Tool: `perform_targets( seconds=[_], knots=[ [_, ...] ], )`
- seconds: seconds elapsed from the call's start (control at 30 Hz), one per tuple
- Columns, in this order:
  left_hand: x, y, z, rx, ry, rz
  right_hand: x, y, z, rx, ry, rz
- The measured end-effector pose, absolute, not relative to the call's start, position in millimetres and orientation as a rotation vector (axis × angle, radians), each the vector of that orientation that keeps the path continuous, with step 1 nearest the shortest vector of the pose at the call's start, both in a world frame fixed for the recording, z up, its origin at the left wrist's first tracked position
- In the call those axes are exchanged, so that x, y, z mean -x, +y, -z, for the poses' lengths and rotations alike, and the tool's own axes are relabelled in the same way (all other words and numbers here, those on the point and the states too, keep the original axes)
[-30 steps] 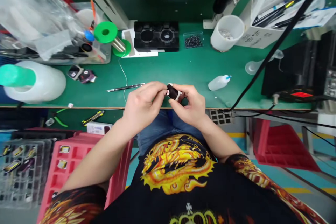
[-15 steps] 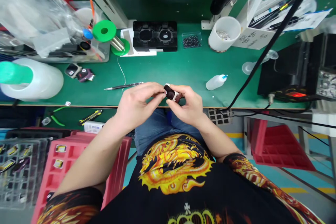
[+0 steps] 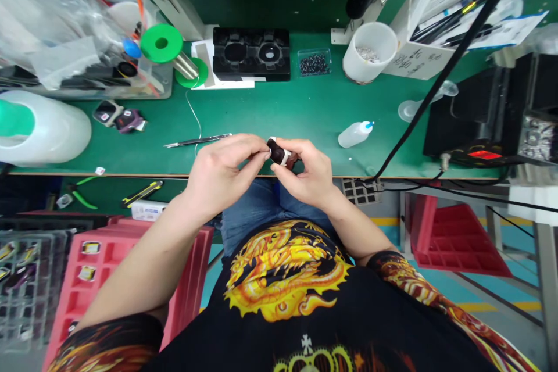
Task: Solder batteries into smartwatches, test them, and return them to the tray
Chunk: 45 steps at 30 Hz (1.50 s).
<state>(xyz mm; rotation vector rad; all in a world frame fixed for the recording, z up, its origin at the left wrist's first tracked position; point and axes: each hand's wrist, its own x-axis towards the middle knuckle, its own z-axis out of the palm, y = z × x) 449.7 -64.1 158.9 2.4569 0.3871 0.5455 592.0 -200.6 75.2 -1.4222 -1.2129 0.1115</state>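
Above the bench's front edge, my right hand [image 3: 308, 173] grips a small dark device with a pale rim [image 3: 278, 153] between thumb and fingers. On the device's left side, my left hand [image 3: 227, 173] is closed in a pinch, its fingertips touching or very near the device. Whatever is between those fingertips is too small to make out. Silver tweezers [image 3: 196, 140] lie on the green bench [image 3: 244, 110] just behind my left hand. Two small watch-like devices [image 3: 118, 117] rest farther left.
At the back stand a black fixture [image 3: 251, 54], a clear tray of small black parts [image 3: 314, 63], a white cup [image 3: 369, 52] and a green solder spool [image 3: 161, 43]. A small bottle [image 3: 355, 134] lies right of my hands; a black cable [image 3: 436, 93] crosses the right side.
The view has shifted slightly, so the bench items appear a little farther left. Both hands keep nearly the same pose around the dark device.
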Motion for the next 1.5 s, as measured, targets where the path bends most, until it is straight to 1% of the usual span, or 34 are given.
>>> perform_targets(
  seconds=[0.27,0.5,0.7,0.87,1.07,1.2,1.33,1.5],
  knots=[
    [-449.2,-70.5,-140.5,-2.578,0.4,-0.665,-590.8,-202.2,-75.0,1.491,-1.171,-0.157],
    [-447.2,-71.4,-151.4,-2.402,0.441,-0.641,-588.5,-199.2,-74.0,1.471,-1.175,-0.049],
    [-445.0,-71.1,-151.3,-2.51,0.437,-0.68,-588.7,-197.5,-70.5,1.485,-1.306,0.064],
    [-445.5,-71.1,-152.3,-2.58,0.469,-0.642,-589.0,-194.9,-72.3,1.418,-1.367,0.138],
    [-447.6,-72.5,-153.1,-2.684,0.48,-0.612,-588.0,-194.6,-68.2,1.462,-1.399,0.116],
    [-449.8,-70.7,-153.6,-2.719,0.448,-0.564,-588.4,-194.4,-70.1,1.412,-1.412,0.151],
    [-451.1,-68.8,-152.7,-2.693,0.416,-0.542,-589.5,-194.4,-72.4,1.355,-1.403,0.153],
    [-453.1,-69.9,-150.6,-2.583,0.429,-0.568,-588.8,-195.8,-69.3,1.389,-1.374,0.146]
  ],
)
